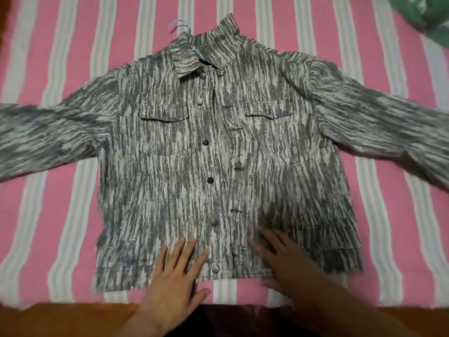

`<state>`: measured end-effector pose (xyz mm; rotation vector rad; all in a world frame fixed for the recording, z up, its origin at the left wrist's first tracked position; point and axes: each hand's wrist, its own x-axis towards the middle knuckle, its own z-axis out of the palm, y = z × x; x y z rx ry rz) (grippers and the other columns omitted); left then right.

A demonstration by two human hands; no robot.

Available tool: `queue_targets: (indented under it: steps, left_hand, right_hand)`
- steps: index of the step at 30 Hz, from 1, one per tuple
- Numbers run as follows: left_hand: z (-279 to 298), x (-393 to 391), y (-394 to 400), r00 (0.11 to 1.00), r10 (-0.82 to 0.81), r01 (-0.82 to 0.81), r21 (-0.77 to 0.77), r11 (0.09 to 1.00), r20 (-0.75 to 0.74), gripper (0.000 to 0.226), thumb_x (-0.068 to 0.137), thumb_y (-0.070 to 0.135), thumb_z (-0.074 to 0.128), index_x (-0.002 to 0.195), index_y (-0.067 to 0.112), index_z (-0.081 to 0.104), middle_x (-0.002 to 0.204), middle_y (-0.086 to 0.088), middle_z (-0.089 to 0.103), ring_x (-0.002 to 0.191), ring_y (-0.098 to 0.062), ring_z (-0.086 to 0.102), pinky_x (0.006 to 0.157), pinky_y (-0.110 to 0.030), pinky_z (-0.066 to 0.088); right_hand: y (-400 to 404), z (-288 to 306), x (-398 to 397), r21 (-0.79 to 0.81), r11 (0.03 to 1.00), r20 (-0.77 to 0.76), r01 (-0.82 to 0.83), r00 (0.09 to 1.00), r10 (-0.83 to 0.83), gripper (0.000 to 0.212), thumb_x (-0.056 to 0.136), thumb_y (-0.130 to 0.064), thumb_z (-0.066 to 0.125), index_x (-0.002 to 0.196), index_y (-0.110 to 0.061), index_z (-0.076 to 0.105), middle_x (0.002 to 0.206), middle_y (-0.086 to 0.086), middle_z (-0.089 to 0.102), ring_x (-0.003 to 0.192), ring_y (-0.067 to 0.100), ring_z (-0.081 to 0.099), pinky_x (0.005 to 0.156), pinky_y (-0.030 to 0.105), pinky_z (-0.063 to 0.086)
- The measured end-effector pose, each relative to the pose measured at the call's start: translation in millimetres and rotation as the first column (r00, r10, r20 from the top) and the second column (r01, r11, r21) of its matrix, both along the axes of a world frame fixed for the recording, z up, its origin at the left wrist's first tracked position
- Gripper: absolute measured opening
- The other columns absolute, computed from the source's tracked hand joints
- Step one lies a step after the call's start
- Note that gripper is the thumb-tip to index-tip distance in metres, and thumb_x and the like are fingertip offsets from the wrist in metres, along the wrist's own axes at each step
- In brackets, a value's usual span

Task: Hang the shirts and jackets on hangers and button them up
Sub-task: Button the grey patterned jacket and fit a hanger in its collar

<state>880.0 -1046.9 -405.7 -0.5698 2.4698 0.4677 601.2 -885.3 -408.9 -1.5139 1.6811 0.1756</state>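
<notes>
- Jacket (194,166) lies face up and spread flat on a pink-and-white striped bedspread (60,45), sleeves stretched out to both sides, collar at the far end and hem at the near edge, by the person.
- A light blue hanger (181,26) is already inside it; only the hook shows, poking out beside the collar.
- The front panels lie together, but the snaps (210,180) show as bare studs down one placket, so the front looks unfastened, at least from the chest down; the top one by the collar is too blurred to judge.
- The cloth looks like a stiffish printed denim: light to lift, soft enough to wrinkle, not slippery or fragile. It should hold its shape when pushed flat.
- The best hold is probably at the placket edges, pinching the stud side and the buttonhole side close to each snap, then pressing the two together against the bed.
- The left hand (175,283) rests with fingers spread and straight on the hem, just left of the lowest snap (215,268).
- The right hand (284,261) lies flat with fingers spread on the opposite panel, just right of the placket; motion blur hides the fingertips' detail.
- Neither hand pinches anything; both press down on the lower front.
- A green garment (422,15) sits at the far right corner, well apart.
</notes>
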Motion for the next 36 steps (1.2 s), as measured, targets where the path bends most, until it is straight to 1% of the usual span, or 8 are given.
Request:
queue_targets:
  steps: [5, 9, 13, 17, 20, 27, 31, 36]
  left_hand:
    - [0.5, -4.0, -3.6, 0.998, 0.068, -0.068, -0.058, 0.996, 0.003, 0.059, 0.103, 0.027, 0.041, 0.158, 0.038, 0.023, 0.165, 0.007, 0.014, 0.155, -0.023, 0.017, 0.125, -0.049, 0.019]
    - [27.0, -19.5, 2.6, 0.996, 0.058, -0.047, -0.167, 0.985, 0.061, 0.059, 0.091, 0.009, 0.062, 0.145, 0.028, 0.049, 0.130, -0.004, 0.055, 0.118, -0.027, 0.056, 0.093, -0.041, 0.054]
    - [54.4, -22.6, -3.0, 0.998, 0.018, -0.037, -0.283, 0.958, -0.067, 0.046, 0.069, 0.008, 0.074, 0.111, 0.025, 0.067, 0.088, 0.000, 0.059, 0.079, -0.025, 0.061, 0.058, -0.035, 0.051]
    - [59.7, -7.1, -7.2, 0.990, -0.139, 0.136, -0.174, 0.975, -0.005, 0.036, 0.087, 0.036, 0.057, 0.122, 0.029, 0.052, 0.103, 0.001, 0.062, 0.091, -0.024, 0.062, 0.072, -0.038, 0.052]
    - [43.8, -5.3, -28.4, 0.980, -0.199, 0.199, 0.067, 0.978, -0.007, 0.042, 0.096, 0.070, 0.031, 0.113, 0.034, 0.044, 0.100, 0.009, 0.059, 0.081, -0.011, 0.058, 0.070, -0.028, 0.045]
    - [-33.5, -10.0, -31.4, 0.901, -0.024, -0.029, -0.117, 0.993, -0.434, 0.027, 0.104, 0.045, 0.030, 0.084, 0.031, 0.043, 0.073, 0.013, 0.049, 0.062, -0.004, 0.047, 0.059, -0.028, 0.042]
    - [-48.7, 0.9, -26.6, 0.815, -0.034, -0.097, -0.195, 0.976, -0.579, 0.028, 0.105, 0.037, 0.036, 0.078, 0.031, 0.036, 0.065, 0.013, 0.044, 0.056, 0.002, 0.040, 0.051, -0.017, 0.021]
    - [-51.4, 4.2, -18.6, 0.765, -0.062, -0.163, -0.286, 0.944, -0.641, 0.031, 0.103, 0.036, 0.036, 0.074, 0.027, 0.036, 0.065, 0.010, 0.046, 0.057, -0.009, 0.047, 0.053, -0.031, 0.036]
  right_hand:
    - [27.3, -7.9, -14.2, -0.266, 0.962, -0.201, -0.057, 0.980, 0.003, 0.050, 0.084, -0.035, 0.067, 0.130, -0.018, 0.059, 0.116, 0.008, 0.065, 0.103, 0.024, 0.057, 0.086, 0.038, 0.054]
    - [25.2, 13.6, 1.7, -0.315, 0.946, -0.219, 0.074, 0.965, -0.148, 0.054, 0.079, -0.001, 0.064, 0.130, -0.017, 0.057, 0.114, 0.002, 0.058, 0.102, 0.020, 0.049, 0.090, 0.036, 0.046]
    - [5.7, 48.2, 13.0, -0.421, 0.861, -0.104, 0.285, 0.928, -0.358, 0.039, 0.079, 0.000, 0.057, 0.113, -0.020, 0.056, 0.100, -0.008, 0.050, 0.095, 0.012, 0.045, 0.095, 0.028, 0.044]
    - [20.6, 57.6, 31.1, -0.236, 0.960, -0.138, 0.154, 0.972, -0.190, 0.051, 0.081, -0.002, 0.056, 0.128, -0.020, 0.047, 0.112, -0.007, 0.045, 0.108, 0.014, 0.043, 0.102, 0.032, 0.041]
    - [17.4, 47.7, 38.7, 0.035, 0.994, -0.130, 0.102, 0.987, -0.097, 0.056, 0.088, -0.044, 0.063, 0.136, -0.026, 0.043, 0.134, 0.000, 0.043, 0.130, 0.022, 0.037, 0.106, 0.039, 0.038]
    - [-52.7, -19.1, 100.5, -0.444, 0.870, -0.072, 0.214, 0.959, -0.273, 0.028, 0.102, -0.050, 0.038, 0.081, -0.032, 0.045, 0.082, -0.014, 0.049, 0.075, 0.003, 0.048, 0.066, 0.029, 0.037]
    - [-29.8, -39.2, 103.7, -0.652, 0.751, -0.139, 0.104, 0.958, -0.253, 0.023, 0.097, -0.036, 0.034, 0.082, -0.024, 0.048, 0.078, -0.009, 0.047, 0.069, 0.011, 0.049, 0.062, 0.033, 0.041]
    - [-9.9, -44.3, 110.8, -0.720, 0.691, -0.217, -0.055, 0.965, -0.150, 0.038, 0.090, -0.052, 0.049, 0.103, -0.017, 0.057, 0.096, -0.006, 0.049, 0.087, 0.015, 0.049, 0.076, 0.034, 0.046]
